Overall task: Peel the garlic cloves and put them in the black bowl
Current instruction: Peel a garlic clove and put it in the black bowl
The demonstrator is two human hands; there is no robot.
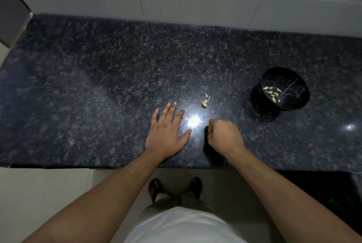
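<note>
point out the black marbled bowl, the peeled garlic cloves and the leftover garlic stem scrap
black marbled bowl [299,103], head view, on its near inner wall
peeled garlic cloves [272,93], head view, middle of the pile inside the bowl
leftover garlic stem scrap [205,102], head view, on its root end

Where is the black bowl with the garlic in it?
In the head view, the round black bowl with gold veins sits on the dark speckled granite counter, far right, beyond the curled right hand, with peeled garlic cloves inside.
</note>
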